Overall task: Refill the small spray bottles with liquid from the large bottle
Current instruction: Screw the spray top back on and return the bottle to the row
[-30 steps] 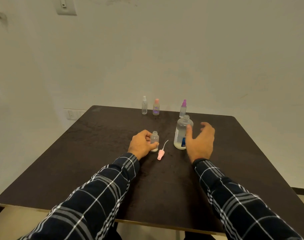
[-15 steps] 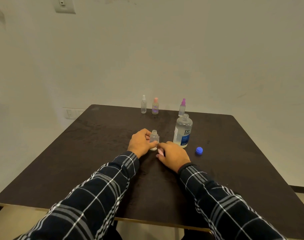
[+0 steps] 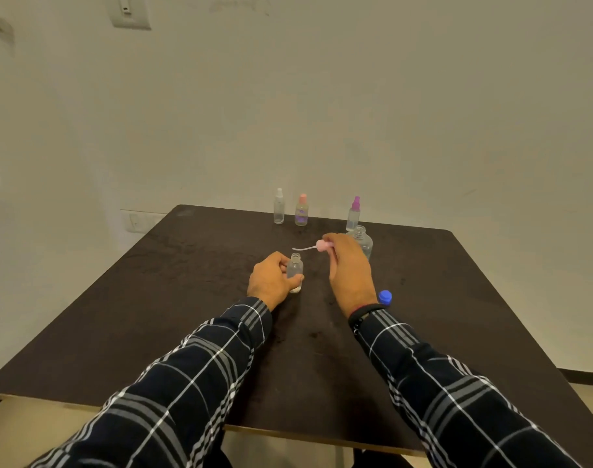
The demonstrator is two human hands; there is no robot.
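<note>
Here, left hand [image 3: 275,280] wrapped around small open bottle [image 3: 294,267], thumb side toward the table, bottle upright on the dark table [image 3: 187,298] with its neck bare and a little pale liquid low at the base. Right hand [image 3: 351,268] raised just above the tabletop, fingertips pinched on pink spray head [image 3: 321,245], its thin white dip tube [image 3: 303,248] sticking out leftward, nearly level, tip above and slightly left of the open bottle's mouth, not touching it. Just behind the right hand, large clear bottle [image 3: 363,243], uncapped, upright, mostly hidden by the knuckles. Beside the right wrist, on the table, blue cap [image 3: 385,296], partly covered by the cuff. Plaid sleeves [image 3: 193,383] on both forearms, dark with white lines. Farther back, near the table's far edge, three small spray bottles standing upright: white-topped bottle [image 3: 279,207], just right of it peach-topped bottle [image 3: 301,210], and well apart to the right purple-topped bottle [image 3: 354,214], close behind the large one. Beyond, plain wall [image 3: 423,113] with switch plate [image 3: 129,11] at upper left.
</note>
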